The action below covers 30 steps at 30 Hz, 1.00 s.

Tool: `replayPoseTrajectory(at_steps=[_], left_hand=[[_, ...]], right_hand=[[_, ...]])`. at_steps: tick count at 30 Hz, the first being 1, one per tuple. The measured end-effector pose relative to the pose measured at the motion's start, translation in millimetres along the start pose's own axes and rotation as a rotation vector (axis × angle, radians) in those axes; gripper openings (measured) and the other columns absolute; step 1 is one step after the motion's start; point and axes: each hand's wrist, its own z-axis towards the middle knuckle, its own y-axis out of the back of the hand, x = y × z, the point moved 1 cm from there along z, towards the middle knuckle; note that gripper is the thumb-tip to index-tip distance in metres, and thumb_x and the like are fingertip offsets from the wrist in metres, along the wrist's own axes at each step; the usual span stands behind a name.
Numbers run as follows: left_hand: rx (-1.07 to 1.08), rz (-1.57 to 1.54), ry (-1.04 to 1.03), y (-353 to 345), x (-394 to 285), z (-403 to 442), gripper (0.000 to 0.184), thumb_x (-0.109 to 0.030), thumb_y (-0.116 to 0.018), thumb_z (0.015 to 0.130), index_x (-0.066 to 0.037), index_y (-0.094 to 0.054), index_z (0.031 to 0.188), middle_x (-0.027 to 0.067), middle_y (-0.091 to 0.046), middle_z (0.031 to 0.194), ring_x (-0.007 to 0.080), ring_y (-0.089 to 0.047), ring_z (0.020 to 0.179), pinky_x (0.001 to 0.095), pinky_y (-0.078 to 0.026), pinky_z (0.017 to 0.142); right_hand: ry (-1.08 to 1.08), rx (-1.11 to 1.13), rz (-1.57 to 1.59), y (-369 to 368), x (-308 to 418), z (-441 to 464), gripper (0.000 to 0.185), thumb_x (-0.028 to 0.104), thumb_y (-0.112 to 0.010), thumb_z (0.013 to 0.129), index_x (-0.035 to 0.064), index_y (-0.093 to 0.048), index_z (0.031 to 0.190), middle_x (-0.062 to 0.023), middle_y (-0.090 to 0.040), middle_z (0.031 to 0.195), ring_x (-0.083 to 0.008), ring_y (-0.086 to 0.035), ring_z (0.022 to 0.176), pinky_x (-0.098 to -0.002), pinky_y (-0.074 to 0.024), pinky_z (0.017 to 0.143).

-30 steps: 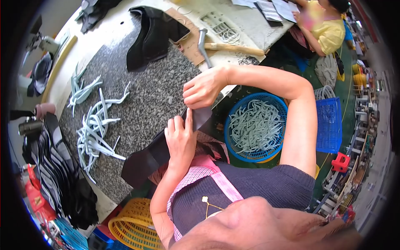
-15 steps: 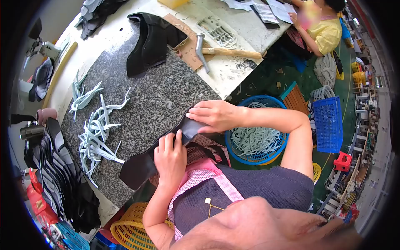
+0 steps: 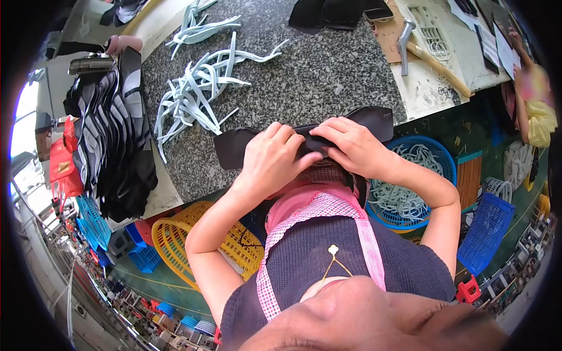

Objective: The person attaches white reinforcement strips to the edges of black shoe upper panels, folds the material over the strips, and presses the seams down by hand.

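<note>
Both hands are at the near edge of the stone slab with a black sheet-like piece (image 3: 231,146) of shoe or bag material. My left hand (image 3: 272,157) has its fingers curled over the middle of the piece, thumb pointing inward. Close beside it, my right hand (image 3: 353,145) grips the folded upper edge with bent fingers. The piece's right end (image 3: 377,121) sticks out past my right hand. Part of the middle is hidden under the fingers. Pale green strips (image 3: 202,88) lie in a loose tangle on the slab beyond my left hand.
More black pieces (image 3: 325,13) lie at the far side beside a phone (image 3: 379,11). A hammer (image 3: 439,69) rests on the white table. Stacked dark pieces (image 3: 108,128) stand left. A blue basket (image 3: 449,161) of strips and a yellow basket (image 3: 170,245) are below. Another person (image 3: 535,105) sits far right.
The view has turned, shifting the table scene. The black piece now lies more level along the slab edge, its right end showing. My hands are closer together over its middle.
</note>
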Motion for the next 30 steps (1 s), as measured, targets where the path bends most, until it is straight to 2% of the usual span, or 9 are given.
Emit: replayPoseTrajectory(at_steps=[2,7,9,13,15,18,24,28,30], left_hand=[[0.073,-0.097,-0.011,10,8,-7,0.038,-0.034,-0.082,0.082,-0.009,-0.073,0.109,0.0053,-0.065,0.105,0.0248,-0.062,0.101,0.0395,-0.05,0.088],[0.056,-0.112,0.015,1,7,-21,0.032,-0.019,-0.079,0.08,-0.014,-0.073,0.111,0.0044,-0.062,0.115,0.0254,-0.058,0.112,0.0409,-0.045,0.096],[-0.031,-0.052,0.002,-9,4,-28,0.033,-0.013,-0.074,0.08,-0.014,-0.073,0.113,0.0053,-0.062,0.114,0.0267,-0.059,0.111,0.0414,-0.046,0.094],[-0.182,0.137,-0.075,-38,-3,-56,0.042,-0.012,-0.062,0.088,-0.005,-0.07,0.128,0.0117,-0.066,0.135,0.0277,-0.063,0.128,0.0464,-0.047,0.112],[-0.222,0.074,-0.08,-43,11,-67,0.042,-0.012,-0.061,0.089,-0.004,-0.07,0.129,0.0123,-0.067,0.135,0.0276,-0.063,0.129,0.0449,-0.05,0.11],[-0.28,0.077,-0.069,-41,29,-81,0.037,-0.007,-0.066,0.091,-0.002,-0.071,0.127,0.0123,-0.07,0.132,0.0279,-0.066,0.126,0.0428,-0.053,0.107],[-0.331,0.228,0.038,-31,57,-115,0.032,-0.018,-0.073,0.094,-0.007,-0.072,0.123,0.0069,-0.072,0.131,0.0226,-0.067,0.126,0.0383,-0.051,0.106],[-0.391,-0.009,0.275,2,71,-123,0.008,-0.013,-0.076,0.091,-0.006,-0.079,0.094,0.0082,-0.079,0.105,0.024,-0.075,0.1,0.0369,-0.056,0.084],[-0.5,-0.215,0.385,25,66,-114,0.006,-0.009,-0.079,0.087,-0.003,-0.077,0.087,0.0084,-0.075,0.087,0.0246,-0.071,0.081,0.038,-0.056,0.074]], right_hand=[[0.027,-0.013,0.003,0,5,1,0.036,0.019,-0.074,0.09,0.0027,-0.063,0.119,-0.0124,-0.061,0.118,-0.0326,-0.059,0.112,-0.0448,-0.0477,0.097],[0.055,-0.006,-0.106,-14,11,-1,0.037,0.025,-0.082,0.081,0.0105,-0.067,0.112,-0.0033,-0.06,0.118,-0.0246,-0.054,0.116,-0.0452,-0.0401,0.094],[0.086,-0.044,-0.212,-22,12,-5,0.034,0.022,-0.079,0.081,0.0105,-0.068,0.11,-0.0018,-0.061,0.115,-0.0231,-0.054,0.116,-0.0458,-0.0398,0.094],[0.299,-0.135,-0.488,-36,9,-9,0.023,0.016,-0.068,0.083,0.0074,-0.069,0.105,0.0007,-0.062,0.101,-0.0167,-0.061,0.102,-0.0378,-0.0464,0.087],[0.406,-0.164,-0.574,-34,13,-3,0.023,0.014,-0.065,0.082,0.0059,-0.069,0.103,-0.0001,-0.062,0.096,-0.0145,-0.063,0.093,-0.0302,-0.0499,0.078],[0.334,-0.113,-0.601,-31,21,2,0.022,0.014,-0.065,0.081,0.0061,-0.068,0.102,-0.0008,-0.061,0.094,-0.0154,-0.062,0.093,-0.0304,-0.05,0.078],[0.335,-0.087,-0.663,-35,25,10,0.019,0.014,-0.065,0.081,0.0067,-0.067,0.098,-0.0021,-0.058,0.09,-0.0166,-0.06,0.087,-0.03,-0.0489,0.074],[0.344,-0.091,-0.601,-36,20,8,0.017,0.014,-0.065,0.081,0.0073,-0.066,0.097,-0.0024,-0.057,0.088,-0.017,-0.06,0.087,-0.0303,-0.0484,0.073],[0.326,-0.074,-0.622,-35,22,6,0.015,0.014,-0.065,0.081,0.0079,-0.066,0.095,-0.0025,-0.057,0.088,-0.0172,-0.06,0.085,-0.0302,-0.0482,0.072]])
